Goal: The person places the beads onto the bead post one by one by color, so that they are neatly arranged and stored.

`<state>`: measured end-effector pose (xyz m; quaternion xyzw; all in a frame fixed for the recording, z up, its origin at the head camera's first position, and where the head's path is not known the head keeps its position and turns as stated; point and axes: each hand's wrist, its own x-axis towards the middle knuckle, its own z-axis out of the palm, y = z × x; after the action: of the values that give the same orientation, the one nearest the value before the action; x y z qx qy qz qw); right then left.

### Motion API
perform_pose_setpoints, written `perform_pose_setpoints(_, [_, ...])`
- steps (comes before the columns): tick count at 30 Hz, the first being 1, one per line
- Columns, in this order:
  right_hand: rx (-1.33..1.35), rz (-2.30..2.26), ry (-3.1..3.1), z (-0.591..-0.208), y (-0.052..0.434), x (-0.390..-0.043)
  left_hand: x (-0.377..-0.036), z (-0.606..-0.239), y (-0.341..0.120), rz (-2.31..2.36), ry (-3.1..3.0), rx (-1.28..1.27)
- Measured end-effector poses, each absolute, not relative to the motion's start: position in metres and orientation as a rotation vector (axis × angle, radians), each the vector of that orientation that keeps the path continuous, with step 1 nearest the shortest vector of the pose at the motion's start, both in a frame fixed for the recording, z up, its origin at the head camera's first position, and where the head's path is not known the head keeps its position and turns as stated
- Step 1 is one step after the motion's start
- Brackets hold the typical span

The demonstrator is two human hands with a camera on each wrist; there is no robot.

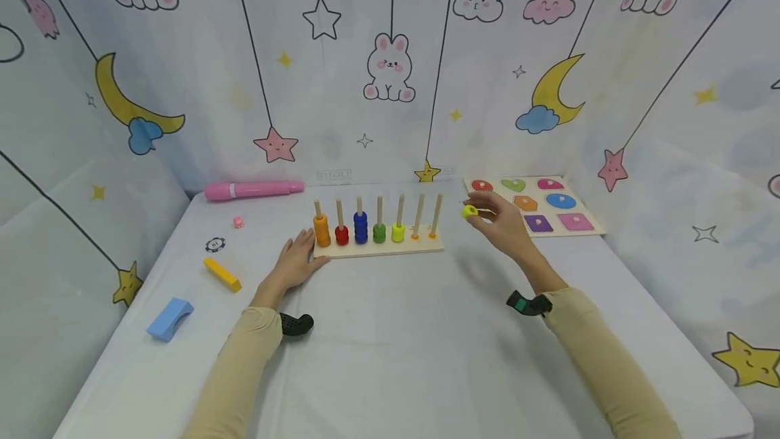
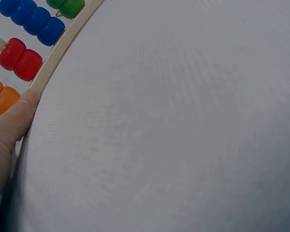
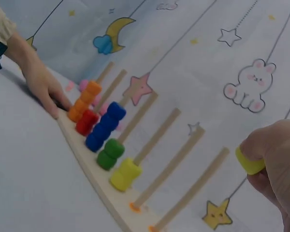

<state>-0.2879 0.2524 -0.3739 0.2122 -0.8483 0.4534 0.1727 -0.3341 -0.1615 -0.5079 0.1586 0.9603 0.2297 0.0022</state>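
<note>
A wooden bead stacker [image 1: 379, 251] stands on the table, with orange, red, blue, green and yellow beads on its pegs. The two rightmost pegs [image 1: 435, 215] hold no large beads. My left hand [image 1: 295, 263] rests against the stacker's left end, fingers fairly straight; its thumb [image 2: 21, 113] touches the front edge of the base. Right of the stacker and above the table, my right hand [image 1: 498, 223] pinches a yellow bead [image 3: 250, 162] between thumb and fingers. This bead is apart from the pegs, and the fingers partly cover it.
A shape puzzle board [image 1: 585, 212] lies behind my right hand. On the left are a pink stick-like object [image 1: 256, 190], a small pink piece [image 1: 238, 222], a black-and-white ring-shaped piece [image 1: 215, 244], a yellow block [image 1: 222, 275] and a blue arched block [image 1: 170, 319].
</note>
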Motion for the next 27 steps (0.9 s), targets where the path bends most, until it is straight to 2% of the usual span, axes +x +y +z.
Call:
perform_pose_setpoints(4, [0.687,1.301,-2.376,-0.366,0.225,-0.306,-0.331,-0.507,-0.161,0.791,3.009,0.518])
perform_pose_setpoints(11, [0.794,1.35,-2.347,-0.379,0.196,-0.344,-0.332,-0.507,-0.162,0.774,3.02,0.514])
perform_pose_setpoints(27, [0.864,1.112,-2.498,-0.382,0.158,-0.372,-0.333,-0.505,-0.16,0.717,3.005,0.481])
